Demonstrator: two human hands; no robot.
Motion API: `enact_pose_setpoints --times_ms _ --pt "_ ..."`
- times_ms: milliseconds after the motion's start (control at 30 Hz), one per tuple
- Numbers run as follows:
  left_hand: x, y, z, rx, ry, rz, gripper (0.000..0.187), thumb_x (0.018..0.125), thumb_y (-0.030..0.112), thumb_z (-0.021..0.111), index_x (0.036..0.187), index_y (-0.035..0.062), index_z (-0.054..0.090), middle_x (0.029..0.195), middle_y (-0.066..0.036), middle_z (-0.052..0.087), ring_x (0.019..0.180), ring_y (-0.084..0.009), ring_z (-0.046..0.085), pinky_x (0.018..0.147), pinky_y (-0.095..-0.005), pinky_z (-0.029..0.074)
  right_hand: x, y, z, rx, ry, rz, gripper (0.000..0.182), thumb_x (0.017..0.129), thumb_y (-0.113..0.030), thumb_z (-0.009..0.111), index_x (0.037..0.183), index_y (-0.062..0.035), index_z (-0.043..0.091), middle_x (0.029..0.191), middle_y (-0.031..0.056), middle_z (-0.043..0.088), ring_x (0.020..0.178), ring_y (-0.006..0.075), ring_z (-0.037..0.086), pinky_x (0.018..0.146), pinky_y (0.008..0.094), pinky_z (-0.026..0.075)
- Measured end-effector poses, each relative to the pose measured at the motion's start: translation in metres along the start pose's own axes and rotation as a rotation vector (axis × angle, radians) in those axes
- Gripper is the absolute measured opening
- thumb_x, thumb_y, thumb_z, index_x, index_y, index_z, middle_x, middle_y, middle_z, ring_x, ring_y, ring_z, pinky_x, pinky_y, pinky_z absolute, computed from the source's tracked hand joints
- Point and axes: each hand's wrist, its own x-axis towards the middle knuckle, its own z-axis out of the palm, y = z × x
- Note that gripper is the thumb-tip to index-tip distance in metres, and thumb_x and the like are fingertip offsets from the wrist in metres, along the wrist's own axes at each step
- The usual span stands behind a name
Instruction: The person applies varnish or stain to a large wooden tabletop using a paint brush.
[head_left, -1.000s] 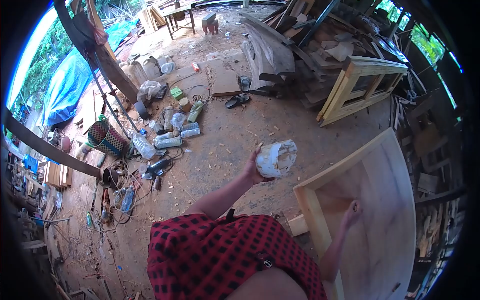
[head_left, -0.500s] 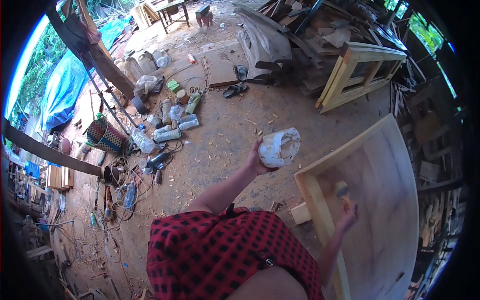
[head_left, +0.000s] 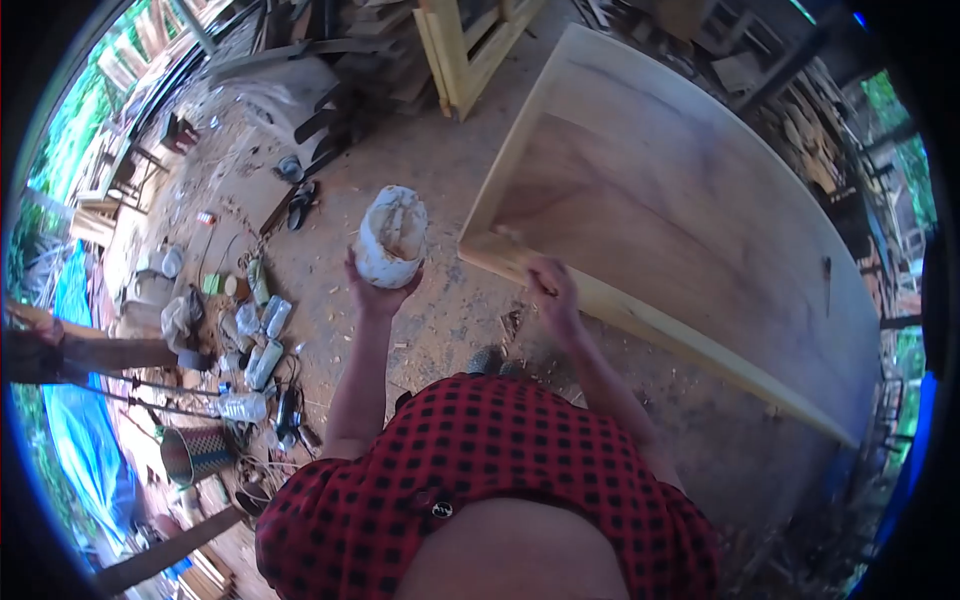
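Observation:
My left hand is wrapped around the lower side of a white, stained plastic tub, with the tub's open mouth tilted up and brownish smears inside. My right hand is closed around a paintbrush, which looks blurred and overlaps the near left corner of a large framed wooden panel. Pale timber edging runs along the panel's near side, just under my right hand. Between the two hands lies a stretch of floor with wood chips.
A pale wooden window frame stands beyond the panel. Sandals lie on the floor. To the left are plastic bottles, a woven basket and a wooden post. A thin dark tool rests on the panel's right part.
The view has turned right, bringing the panel more to the middle. My right hand with the paintbrush has moved from over the panel's face to its edging corner. My left hand still holds the tub.

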Motion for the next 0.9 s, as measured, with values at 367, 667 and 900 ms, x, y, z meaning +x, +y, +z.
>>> enact_pose_setpoints --times_ms 367,667,900 --pt "-0.004 -0.011 0.006 0.054 -0.013 0.005 0.089 0.071 0.074 0.045 0.136 0.0147 0.034 0.133 -0.019 0.040 0.110 -0.0451 0.047 0.083 -0.0549 0.043 -0.031 0.106 -0.187 -0.414 0.502 0.381 0.015 0.089 -0.015 0.058 0.095 -0.0016 0.063 0.088 0.0056 0.059 0.072 0.0154 0.056 0.067 0.0288 0.045" --pt "-0.007 -0.034 0.023 0.118 -0.035 -0.005 0.087 0.074 0.074 0.040 0.137 0.0147 0.034 0.131 -0.019 0.042 0.109 -0.0450 0.048 0.084 -0.0549 0.043 -0.034 -0.003 -0.078 -0.299 -0.058 0.201 0.011 0.085 -0.011 0.059 0.091 -0.0018 0.061 0.083 0.0153 0.058 0.079 0.0283 0.058 0.069 0.0353 0.046" --pt "-0.005 -0.024 0.021 0.103 0.024 0.013 0.085 0.074 0.073 0.042 0.137 0.0167 0.034 0.134 -0.017 0.038 0.112 -0.0454 0.045 0.085 -0.0561 0.043 0.008 0.010 -0.042 0.583 -0.015 0.622 0.014 0.087 -0.014 0.058 0.085 -0.0011 0.060 0.075 0.0002 0.056 0.072 0.0103 0.055 0.067 0.0257 0.043"
